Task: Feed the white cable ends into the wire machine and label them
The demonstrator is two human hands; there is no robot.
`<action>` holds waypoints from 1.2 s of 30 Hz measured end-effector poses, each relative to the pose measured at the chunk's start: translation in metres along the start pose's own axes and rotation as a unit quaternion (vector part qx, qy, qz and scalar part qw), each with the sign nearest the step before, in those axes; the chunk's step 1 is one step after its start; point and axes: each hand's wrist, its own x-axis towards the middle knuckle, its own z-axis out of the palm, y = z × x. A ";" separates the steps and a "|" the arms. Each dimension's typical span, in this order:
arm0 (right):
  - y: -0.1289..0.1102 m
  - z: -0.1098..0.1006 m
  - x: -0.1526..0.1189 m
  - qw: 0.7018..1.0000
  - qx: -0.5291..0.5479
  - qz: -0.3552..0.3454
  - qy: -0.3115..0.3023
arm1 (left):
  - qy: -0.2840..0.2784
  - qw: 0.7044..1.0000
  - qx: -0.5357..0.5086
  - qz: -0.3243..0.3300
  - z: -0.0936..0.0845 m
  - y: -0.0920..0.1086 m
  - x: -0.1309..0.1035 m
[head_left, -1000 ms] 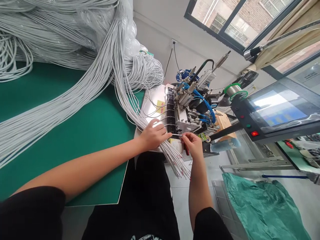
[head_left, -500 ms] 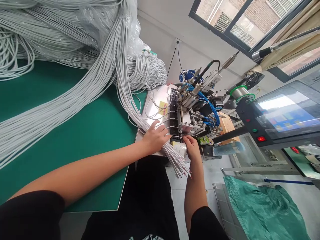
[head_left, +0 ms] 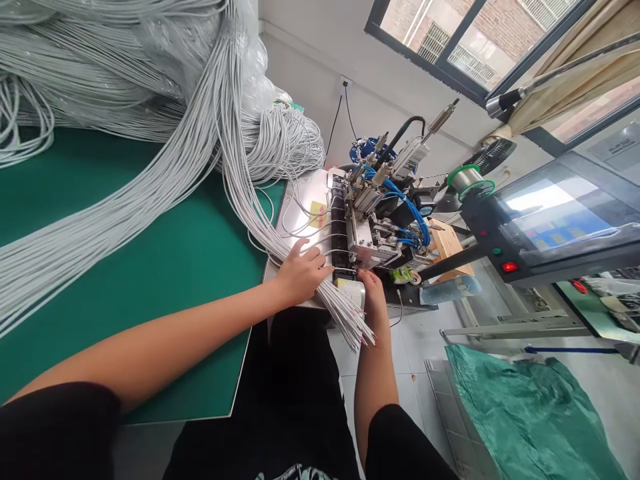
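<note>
My left hand rests over a bundle of white cables whose stripped reddish ends fan out past the hand. Its thumb and forefinger close on a single white cable that runs into the front of a bench machine. At the machine's near end, my right hand pinches close to that cable's tip; the fingertips partly hide it. Several more cables lie side by side in the machine's black holder. Just below the holder sits a whitish cylinder with a yellow label.
Large heaps of white cable cover the back of the green table. A control screen on an arm stands at right, beside a wire spool. A green sack lies low at right.
The whole view has shifted slightly, so everything appears a little further left. Both hands keep nearly the same places on the cable and at the machine.
</note>
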 end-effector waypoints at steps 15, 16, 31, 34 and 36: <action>-0.050 -0.043 -0.094 0.953 -0.230 -0.132 -0.144 | 0.027 0.999 0.005 0.028 -0.006 -0.002 -0.001; -0.050 -0.042 -0.095 0.952 -0.232 -0.130 -0.150 | 0.031 0.999 0.005 0.030 -0.006 -0.002 -0.001; -0.040 -0.006 -0.014 0.987 0.054 -0.150 -0.003 | 0.152 0.979 0.029 0.136 -0.006 -0.006 -0.002; -0.038 -0.005 -0.012 0.988 0.045 -0.145 -0.010 | 0.156 0.979 0.042 0.125 -0.010 -0.004 0.000; -0.037 -0.009 -0.013 0.988 -0.032 -0.148 0.000 | 0.154 0.981 0.051 0.110 -0.011 -0.002 0.002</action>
